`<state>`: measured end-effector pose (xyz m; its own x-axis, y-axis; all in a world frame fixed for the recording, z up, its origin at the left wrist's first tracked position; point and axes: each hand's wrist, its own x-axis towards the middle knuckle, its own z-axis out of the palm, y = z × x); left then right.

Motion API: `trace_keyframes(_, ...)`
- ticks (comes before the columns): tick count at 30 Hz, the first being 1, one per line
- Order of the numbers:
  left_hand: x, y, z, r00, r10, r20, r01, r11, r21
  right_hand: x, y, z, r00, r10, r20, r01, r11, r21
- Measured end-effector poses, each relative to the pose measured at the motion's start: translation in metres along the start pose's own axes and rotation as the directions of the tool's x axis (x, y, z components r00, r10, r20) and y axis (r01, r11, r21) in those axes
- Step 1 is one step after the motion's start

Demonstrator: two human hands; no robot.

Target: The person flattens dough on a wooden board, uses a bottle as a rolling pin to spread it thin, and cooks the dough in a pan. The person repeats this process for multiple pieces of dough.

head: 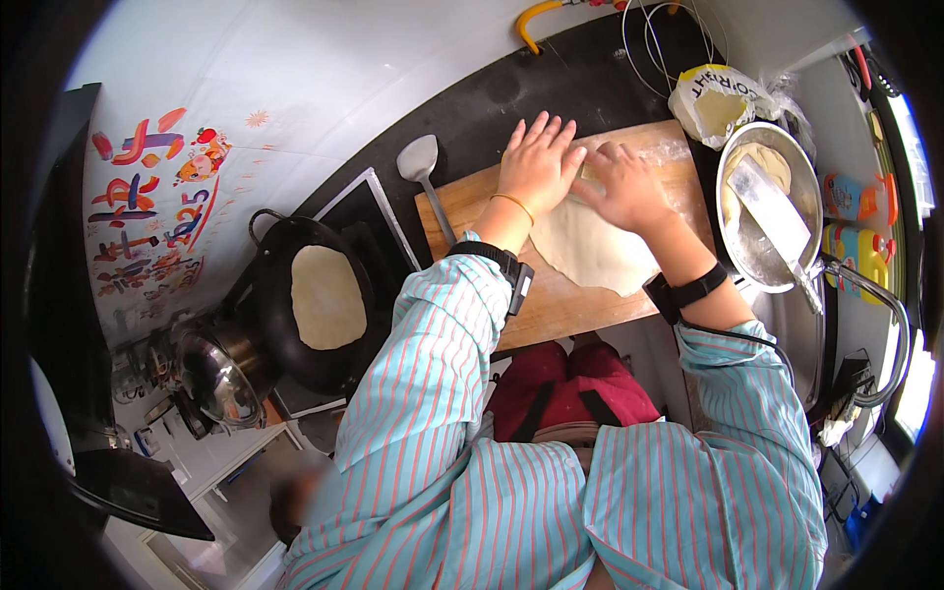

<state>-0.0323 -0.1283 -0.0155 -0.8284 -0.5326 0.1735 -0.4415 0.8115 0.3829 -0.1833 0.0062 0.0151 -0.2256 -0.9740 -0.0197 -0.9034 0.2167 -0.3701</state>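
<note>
On a wooden board lies a thin sheet of pale dough. My left hand rests near the sheet's far left edge, palm down with the fingers spread. My right hand is beside it over the far part of the dough, its fingers slightly bent and a little blurred; the thumbs nearly meet. Neither hand appears to grip anything, and part of the dough is hidden beneath them. A metal spatula leans across the board's left edge. Another flat piece of dough lies in a black wok at the left.
To the right, a metal bowl holds dough and a broad-bladed scraper or cleaver. An opened flour bag stands behind it. A sink faucet curves at the right. A lidded pot is beyond the wok.
</note>
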Motion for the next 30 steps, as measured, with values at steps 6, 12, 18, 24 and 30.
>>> trace_keyframes(6,-0.019,0.004,-0.003,0.989,0.059,-0.138,-0.059,0.998,0.006,-0.02,-0.006,0.015,0.983,0.098,-0.158,-0.126,0.977,-0.173)
trace_keyframes(12,-0.105,0.009,-0.027,1.0,0.018,-0.005,-0.018,0.994,-0.105,-0.102,-0.065,0.038,0.982,-0.031,-0.186,0.027,0.999,-0.028)
trace_keyframes(18,-0.107,0.022,-0.047,0.997,-0.078,0.008,0.079,0.995,-0.068,-0.107,-0.061,0.031,0.97,0.006,-0.241,0.005,0.999,0.043)
trace_keyframes(24,-0.077,0.018,-0.006,0.997,-0.02,-0.08,0.019,1.0,-0.02,-0.064,-0.02,0.045,0.94,0.227,-0.255,-0.261,0.959,-0.109)
trace_keyframes(30,-0.143,0.027,-0.032,0.997,-0.076,0.002,0.076,0.997,-0.025,-0.131,-0.08,0.046,0.97,0.083,-0.23,-0.108,0.989,-0.097)
